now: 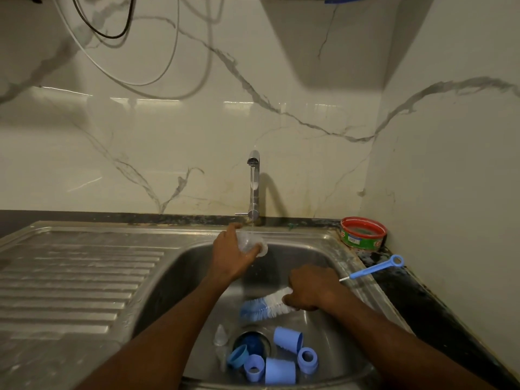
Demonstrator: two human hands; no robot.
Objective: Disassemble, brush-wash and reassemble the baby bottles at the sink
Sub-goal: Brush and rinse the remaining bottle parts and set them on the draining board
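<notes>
Rinsing under the tap (254, 187): left hand (229, 256) grips what appears a clear bottle (250, 243); right hand (309, 288) grasps the brush (263, 305). Wet bottle may slip onto 5 blue parts (278, 358) near the drain.

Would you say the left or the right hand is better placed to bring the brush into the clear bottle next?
Right, probably: the right hand already grips the bottle brush, while the left hand holds the clear bottle under the tap.

Backsplash, cables, tin by the corner.
I see a red-rimmed green tin (363, 233) on dark counter (416, 299) w/ white marble-veined wall (168, 142) behind; black cable (112, 23) & pale hoses (157, 80) loop up top, grey box (332, 38) upper right.
</notes>
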